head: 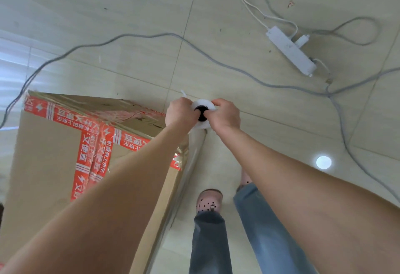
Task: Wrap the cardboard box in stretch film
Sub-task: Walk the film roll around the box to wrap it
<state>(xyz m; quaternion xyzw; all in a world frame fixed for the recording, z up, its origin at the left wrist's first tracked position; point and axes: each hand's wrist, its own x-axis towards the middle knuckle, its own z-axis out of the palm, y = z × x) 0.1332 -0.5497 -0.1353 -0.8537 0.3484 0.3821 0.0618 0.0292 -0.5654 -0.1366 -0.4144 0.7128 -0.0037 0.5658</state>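
Observation:
A tall cardboard box [45, 154] with red printed tape stands on the floor at the left, its upper part under clear film. A roll of stretch film [200, 126] stands upright just right of the box's far corner, seen from above with its dark core. My left hand [178, 112] grips the roll's top from the left. From the right, my right hand [225, 115] holds the same end, fingers at the core. A sheet of film [192, 154] runs from the roll down along the box's right side.
Grey cables [238, 70] snake across the tiled floor beyond the box and to the right. A white power strip [291, 50] lies at the upper right. My legs in jeans and my spotted slippers [210, 201] stand beside the box's right side.

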